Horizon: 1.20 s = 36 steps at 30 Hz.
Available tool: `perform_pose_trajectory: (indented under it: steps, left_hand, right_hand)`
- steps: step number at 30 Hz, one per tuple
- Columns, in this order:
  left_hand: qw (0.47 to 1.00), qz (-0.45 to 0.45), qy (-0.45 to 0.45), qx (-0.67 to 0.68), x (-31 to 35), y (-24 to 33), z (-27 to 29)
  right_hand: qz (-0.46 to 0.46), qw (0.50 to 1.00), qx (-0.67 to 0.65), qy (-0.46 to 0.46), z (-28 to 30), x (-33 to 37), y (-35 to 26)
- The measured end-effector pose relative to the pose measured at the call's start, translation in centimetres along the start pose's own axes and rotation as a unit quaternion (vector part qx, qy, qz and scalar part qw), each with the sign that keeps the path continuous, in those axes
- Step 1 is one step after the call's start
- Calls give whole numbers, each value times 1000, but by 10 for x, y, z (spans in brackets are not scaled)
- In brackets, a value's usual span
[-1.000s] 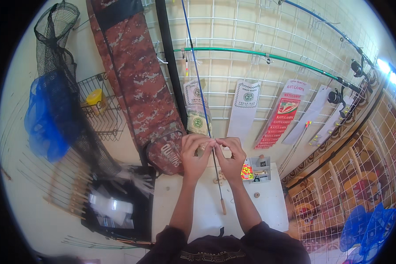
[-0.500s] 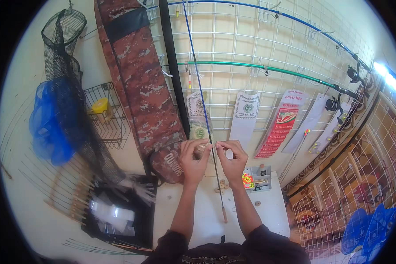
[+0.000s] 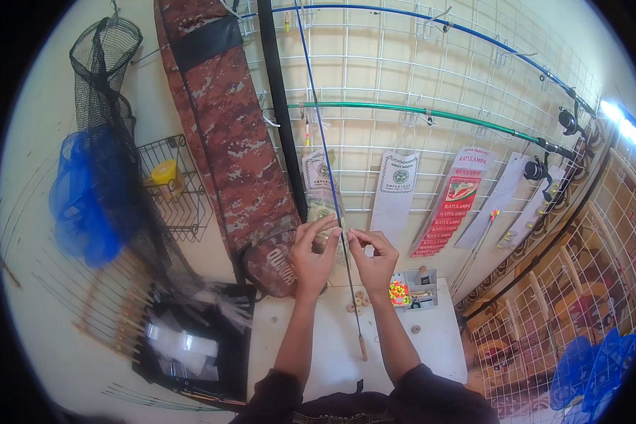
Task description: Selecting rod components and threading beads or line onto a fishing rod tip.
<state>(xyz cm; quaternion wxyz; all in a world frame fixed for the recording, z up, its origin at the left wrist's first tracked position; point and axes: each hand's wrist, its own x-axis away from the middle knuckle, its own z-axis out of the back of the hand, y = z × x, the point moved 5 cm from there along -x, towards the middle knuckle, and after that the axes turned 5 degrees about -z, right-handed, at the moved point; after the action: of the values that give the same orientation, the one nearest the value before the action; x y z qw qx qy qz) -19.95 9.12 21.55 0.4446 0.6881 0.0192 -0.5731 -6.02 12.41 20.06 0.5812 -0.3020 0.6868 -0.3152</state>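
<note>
A thin fishing rod (image 3: 323,134), blue above and dark below, stands nearly upright in front of me. Its short light-brown handle (image 3: 362,348) is at the lower end, over the white table. My left hand (image 3: 312,258) is closed in a pinch beside the rod, thumb and forefinger together. Just across from it, my right hand (image 3: 374,260) pinches too, its fingertips almost meeting the left ones at the rod. Whatever small thing lies between the fingertips is too fine to make out.
On the white table (image 3: 297,353) lie several cork-coloured discs (image 3: 360,300) and a compartment box (image 3: 422,297) with bright beads. A black tray (image 3: 191,381) sits left. Behind, a white wire grid holds a green rod (image 3: 389,108), packets and a camouflage rod bag (image 3: 233,134).
The whole view has shifted slightly. Both hands keep nearly the same pinch at the rod, with only small finger movements.
</note>
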Motion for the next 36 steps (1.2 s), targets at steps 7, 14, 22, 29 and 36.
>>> perform_pose_trajectory:
  steps: [7,14,22,29,36]
  left_hand:
    - [1000,1,6,7,1,4,0]
    - [1000,17,13,14,1,4,-2]
    - [999,29,13,9,1,3,-3]
    - [1000,26,12,9,2,4,-4]
    - [999,9,19,23,1,0,-4]
  right_hand:
    - [-1,1000,9,-14,-2,1,1]
    - [-14,1000,14,-13,-1,0,0]
    - [-26,999,-15,-12,-3,-1,2]
    - [-39,999,-33,-10,-3,0,8]
    - [-42,998,-40,-22,-6,-2,2]
